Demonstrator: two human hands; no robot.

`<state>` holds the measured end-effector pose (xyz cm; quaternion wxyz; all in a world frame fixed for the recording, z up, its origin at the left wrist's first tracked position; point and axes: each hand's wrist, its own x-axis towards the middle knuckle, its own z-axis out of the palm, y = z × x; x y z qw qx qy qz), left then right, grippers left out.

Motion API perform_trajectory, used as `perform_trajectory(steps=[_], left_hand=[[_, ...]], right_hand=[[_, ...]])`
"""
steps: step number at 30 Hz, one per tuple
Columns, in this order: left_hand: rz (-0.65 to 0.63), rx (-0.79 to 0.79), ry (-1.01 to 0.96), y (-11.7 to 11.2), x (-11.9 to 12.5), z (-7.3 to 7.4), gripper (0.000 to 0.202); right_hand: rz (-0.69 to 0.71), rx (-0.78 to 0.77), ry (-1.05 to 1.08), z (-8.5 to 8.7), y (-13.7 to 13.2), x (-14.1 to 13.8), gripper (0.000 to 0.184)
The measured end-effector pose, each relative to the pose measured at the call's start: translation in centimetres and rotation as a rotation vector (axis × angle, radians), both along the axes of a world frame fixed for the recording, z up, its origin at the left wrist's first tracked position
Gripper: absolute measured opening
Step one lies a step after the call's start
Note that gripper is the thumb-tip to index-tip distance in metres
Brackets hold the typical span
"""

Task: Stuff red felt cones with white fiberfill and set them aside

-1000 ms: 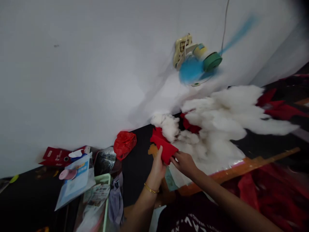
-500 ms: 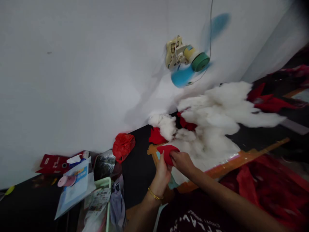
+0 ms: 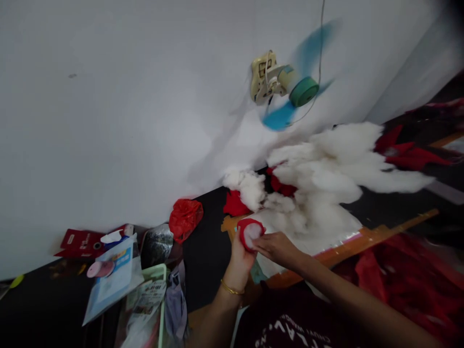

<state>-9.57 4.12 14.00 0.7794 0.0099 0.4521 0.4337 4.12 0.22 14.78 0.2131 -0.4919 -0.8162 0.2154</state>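
A small red fabric pouch (image 3: 242, 240) rests in my left hand (image 3: 240, 257), whose fingers wrap round its lower side. Its mouth faces up and white stuffing (image 3: 253, 233) shows inside. My right hand (image 3: 276, 247) is closed at the pouch's right rim, fingertips against the rim and the stuffing; which of the two it pinches is hard to make out. Just beyond my hands lies a big loose heap of white fibre filling (image 3: 322, 179), with a smaller tuft (image 3: 248, 187) to its left on a red cloth piece (image 3: 235, 204).
A wall fan (image 3: 286, 87) with blurred blue blades hangs above the table. A red plastic bag (image 3: 185, 219), a red box (image 3: 80, 242), a clear packet (image 3: 116, 278) and a pale green basket (image 3: 163, 295) stand at left. Red fabric (image 3: 406, 285) lies at lower right.
The red pouch has turned so its open mouth and white stuffing now show. My right hand has shifted from over the pouch to its right rim.
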Motion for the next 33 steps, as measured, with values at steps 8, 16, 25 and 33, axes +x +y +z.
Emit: perform_trajectory(steps=[8, 16, 25, 33], left_hand=[[-0.151, 0.083, 0.041, -0.7, 1.1, 1.6, 0.040], [-0.113, 0.380, 0.437, -1.8, 1.6, -0.1, 0.060], [-0.061, 0.382, 0.607, -0.8, 0.4, -1.8, 0.050], [-0.325, 0.779, 0.952, -1.8, 0.1, -2.3, 0.047]], right_hand=[[-0.429, -0.001, 0.215, 0.7, 1.1, 2.1, 0.052], [-0.639, -0.127, 0.472, -1.9, 2.5, 1.4, 0.043], [-0.564, -0.187, 0.676, -2.8, 2.3, -0.5, 0.045], [-0.505, -0.214, 0.330, -2.2, 2.0, 0.2, 0.049]])
